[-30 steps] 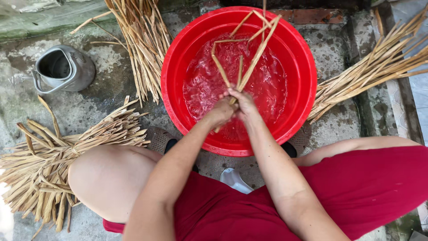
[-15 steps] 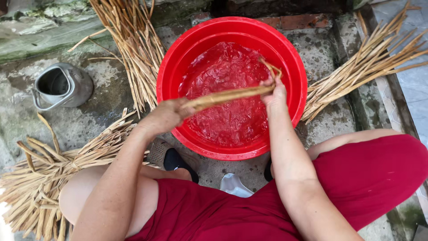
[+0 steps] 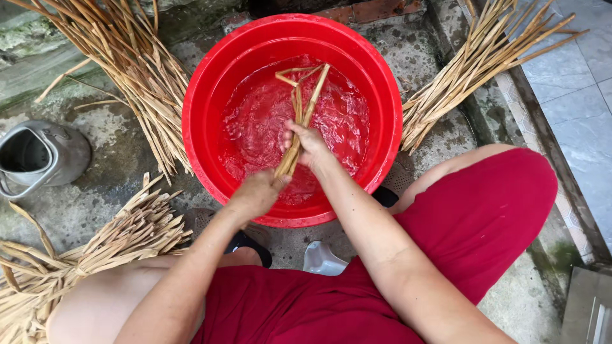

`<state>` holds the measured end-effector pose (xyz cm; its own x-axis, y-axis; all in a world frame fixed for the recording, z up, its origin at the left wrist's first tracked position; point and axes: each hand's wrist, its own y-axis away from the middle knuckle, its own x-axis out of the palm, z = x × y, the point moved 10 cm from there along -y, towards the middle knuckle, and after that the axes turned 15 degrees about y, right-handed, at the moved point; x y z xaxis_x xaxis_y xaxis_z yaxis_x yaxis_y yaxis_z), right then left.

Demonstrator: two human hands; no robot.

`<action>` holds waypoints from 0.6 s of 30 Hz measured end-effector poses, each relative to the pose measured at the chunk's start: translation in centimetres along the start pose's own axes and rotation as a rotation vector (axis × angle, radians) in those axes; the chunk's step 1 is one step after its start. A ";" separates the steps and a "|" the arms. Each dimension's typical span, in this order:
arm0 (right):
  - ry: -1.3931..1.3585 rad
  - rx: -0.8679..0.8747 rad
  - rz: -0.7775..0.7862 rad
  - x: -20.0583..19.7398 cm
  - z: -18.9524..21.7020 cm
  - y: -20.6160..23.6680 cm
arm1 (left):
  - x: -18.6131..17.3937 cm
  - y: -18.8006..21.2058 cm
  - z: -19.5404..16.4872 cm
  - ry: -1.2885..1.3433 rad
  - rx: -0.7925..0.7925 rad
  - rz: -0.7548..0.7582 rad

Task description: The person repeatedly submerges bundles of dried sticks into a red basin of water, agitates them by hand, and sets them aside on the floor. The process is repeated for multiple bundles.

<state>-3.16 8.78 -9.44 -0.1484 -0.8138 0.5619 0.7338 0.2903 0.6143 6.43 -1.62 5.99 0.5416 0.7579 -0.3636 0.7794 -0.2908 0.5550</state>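
Red basin (image 3: 210,114) sits on the concrete floor (image 3: 102,185), part full of water (image 3: 255,127). Person in red clothes (image 3: 484,216) squats over it, knees either side. Dry reed piles around: one upper left (image 3: 121,57) just beside the basin, one upper right (image 3: 484,57) near its right rim, one lower left (image 3: 83,248) by the left knee. Grey metal jug (image 3: 38,156) at far left, well apart from the basin. Small white object (image 3: 322,260) on the floor between the legs, kind unclear. Wet reed bundle (image 3: 303,108) is over the water inside the basin, bent at the top end. Left hand (image 3: 258,193) closed tight round the bundle's lower end, near the front rim. Right hand (image 3: 309,145) closed round it just above, fingers wrapped.
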 end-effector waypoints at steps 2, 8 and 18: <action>-0.014 -0.038 -0.197 -4.1 2.4 -1.8 | -1.3 2.2 -1.8 -0.001 0.001 0.060; -0.359 -0.251 -0.282 -12.9 10.3 -0.8 | -9.1 7.3 -0.2 0.180 -0.257 -0.064; 0.149 -0.152 0.173 8.1 -2.5 1.1 | -2.9 -0.7 2.7 0.068 -0.144 -0.014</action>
<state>-1.89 1.25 -5.56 0.0787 -0.8273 0.5562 0.8327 0.3614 0.4196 5.15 -5.21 4.60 0.5046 0.8007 -0.3228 0.7308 -0.1971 0.6535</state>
